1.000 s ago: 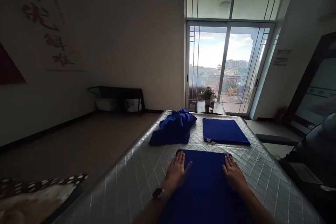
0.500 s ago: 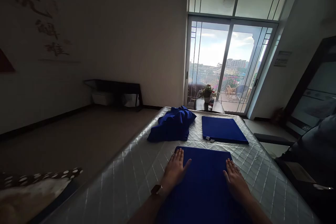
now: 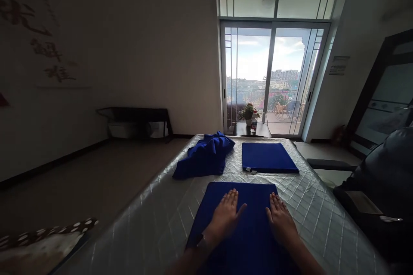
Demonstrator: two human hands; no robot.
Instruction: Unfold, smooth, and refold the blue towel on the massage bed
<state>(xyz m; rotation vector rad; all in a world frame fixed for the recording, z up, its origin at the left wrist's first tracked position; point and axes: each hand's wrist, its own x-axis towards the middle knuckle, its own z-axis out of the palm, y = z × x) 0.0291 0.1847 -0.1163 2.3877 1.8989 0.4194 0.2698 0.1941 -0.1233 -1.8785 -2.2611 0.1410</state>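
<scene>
A folded blue cloth [image 3: 248, 232] lies flat in front of me on a quilted silvery table cover [image 3: 155, 219]. My left hand [image 3: 227, 212] rests palm down on its left part, fingers stretched out and thumb apart. Along the right edge lies my right hand [image 3: 280, 215], also flat with its fingers extended. Beyond it to the right is a second blue folded cloth [image 3: 269, 157], neatly squared, with small white tags at its near edge. A crumpled blue cloth [image 3: 206, 154] is heaped at the far left. My forearms hide part of the near cloth.
Past the far edge stands a small table [image 3: 240, 129] with a potted plant [image 3: 248, 114] and a bottle [image 3: 254, 122], before a sliding glass door [image 3: 247, 60]. A low black shelf [image 3: 138, 114] is by the left wall. Dark seating [image 3: 383, 172] is at right.
My left hand has slid from the cloth's left edge inward, toward the middle. My right hand stays at the right edge. The view has shifted slightly.
</scene>
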